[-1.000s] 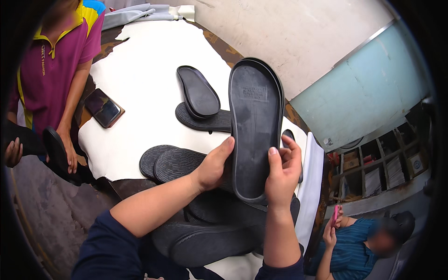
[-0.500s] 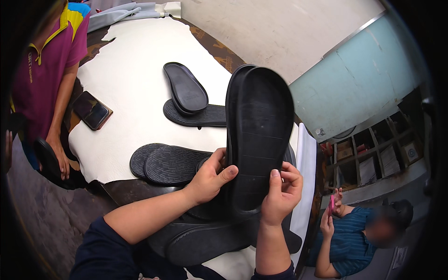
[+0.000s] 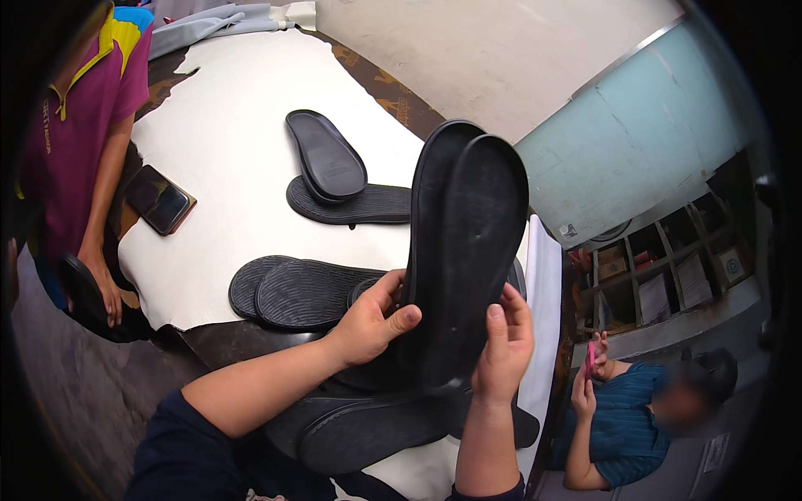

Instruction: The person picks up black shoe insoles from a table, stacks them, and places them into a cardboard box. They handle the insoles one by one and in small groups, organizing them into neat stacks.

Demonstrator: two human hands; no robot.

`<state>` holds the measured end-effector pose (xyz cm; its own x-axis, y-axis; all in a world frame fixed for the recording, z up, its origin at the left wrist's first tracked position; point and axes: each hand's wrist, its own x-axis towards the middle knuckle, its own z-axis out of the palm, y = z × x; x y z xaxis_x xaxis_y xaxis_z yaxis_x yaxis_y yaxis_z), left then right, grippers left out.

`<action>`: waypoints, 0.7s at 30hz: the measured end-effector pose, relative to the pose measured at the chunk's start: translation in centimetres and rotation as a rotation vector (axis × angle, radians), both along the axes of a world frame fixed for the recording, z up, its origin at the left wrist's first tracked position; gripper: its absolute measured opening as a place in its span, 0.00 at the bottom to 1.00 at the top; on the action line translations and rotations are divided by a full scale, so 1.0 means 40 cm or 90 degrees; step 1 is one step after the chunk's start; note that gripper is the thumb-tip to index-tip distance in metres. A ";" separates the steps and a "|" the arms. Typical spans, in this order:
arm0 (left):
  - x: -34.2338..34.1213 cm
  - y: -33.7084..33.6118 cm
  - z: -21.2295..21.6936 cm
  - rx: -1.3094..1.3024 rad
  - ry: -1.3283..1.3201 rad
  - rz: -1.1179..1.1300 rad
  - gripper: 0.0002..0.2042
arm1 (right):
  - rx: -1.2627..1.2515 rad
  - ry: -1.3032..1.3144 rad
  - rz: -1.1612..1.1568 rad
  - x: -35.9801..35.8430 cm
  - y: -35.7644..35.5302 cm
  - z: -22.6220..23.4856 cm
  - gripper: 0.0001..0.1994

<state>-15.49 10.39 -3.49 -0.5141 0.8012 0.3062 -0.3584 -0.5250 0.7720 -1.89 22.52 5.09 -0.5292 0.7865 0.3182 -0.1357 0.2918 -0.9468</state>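
Note:
Two black shoe soles stand upright before me, one overlapping the other. The front sole (image 3: 484,242) is offset to the right, so the left edge of the rear sole (image 3: 433,188) shows. My left hand (image 3: 372,326) grips their lower left side, thumb in front and fingers partly hidden behind. At the lower right edge, my right hand (image 3: 505,342) holds the front sole between its thumb and curled fingers. Beneath my hands lie more black soles (image 3: 368,434), partly covered by my arms. A pair of ridged soles (image 3: 313,292) rests just left of my left hand.
A white hide (image 3: 217,125) covers much of the table, bearing two more soles (image 3: 330,159) and a phone (image 3: 159,199). At left, a person (image 3: 100,150) holds a black sole (image 3: 82,288). Another person (image 3: 622,426) with a pink phone is at lower right, below cubbyhole shelves (image 3: 660,267).
The front sole has slid and turned slightly to the right against the rear one, exposing more of the rear sole. The whole view has shifted a little.

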 end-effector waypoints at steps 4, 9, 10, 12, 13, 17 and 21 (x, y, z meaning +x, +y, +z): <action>0.021 -0.002 0.029 -0.006 0.083 0.013 0.44 | -0.112 -0.050 0.061 -0.018 -0.032 -0.068 0.15; 0.073 -0.018 0.099 -0.086 0.158 0.091 0.55 | -0.242 0.018 0.056 -0.016 -0.057 -0.117 0.14; 0.081 -0.023 0.111 -0.141 0.159 0.100 0.59 | -0.275 0.068 0.088 -0.015 -0.068 -0.121 0.16; 0.087 -0.024 0.129 -0.133 0.220 0.122 0.59 | -0.249 0.126 0.091 -0.017 -0.084 -0.120 0.18; 0.088 -0.025 0.134 -0.130 0.250 0.133 0.59 | -0.243 0.149 0.083 -0.018 -0.090 -0.118 0.19; 0.066 -0.023 0.120 -0.095 0.289 0.205 0.55 | -0.197 0.149 0.026 0.001 -0.085 -0.089 0.13; 0.025 -0.035 0.065 0.054 -0.022 -0.077 0.48 | -0.328 0.271 0.127 0.074 -0.064 -0.056 0.21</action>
